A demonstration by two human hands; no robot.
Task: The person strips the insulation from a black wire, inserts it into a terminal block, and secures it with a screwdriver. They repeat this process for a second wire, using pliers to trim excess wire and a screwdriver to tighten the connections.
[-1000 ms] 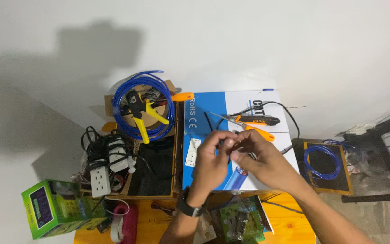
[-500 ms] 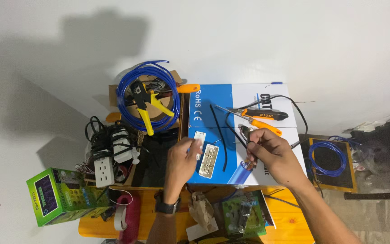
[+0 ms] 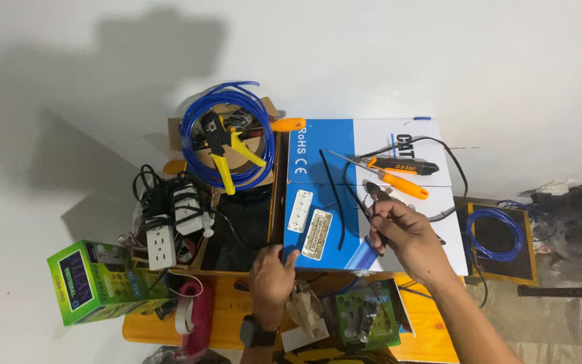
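My right hand point(image 3: 404, 236) grips a pair of dark-handled pliers point(image 3: 374, 197) over the blue and white box point(image 3: 345, 141), with a black wire point(image 3: 331, 195) lying just left of the jaws. My left hand point(image 3: 271, 276) rests at the box's near edge, fingers bent, holding nothing I can see; a watch is on that wrist. Two white socket parts point(image 3: 309, 221) lie on the box between my hands. An orange-handled tool and a black and orange tester point(image 3: 399, 172) lie beyond my right hand.
A blue cable coil point(image 3: 193, 138) with yellow crimpers point(image 3: 227, 152) sits on a cardboard box at back left. A white power strip with black cords point(image 3: 170, 222), a green box point(image 3: 92, 280), a pink tape roll point(image 3: 200, 310) and another blue coil point(image 3: 496, 232) surround the wooden table point(image 3: 149, 327).
My hands came apart. The left hand set the white part down on the box and drew back to the near edge. The right hand stayed over the box with the pliers.
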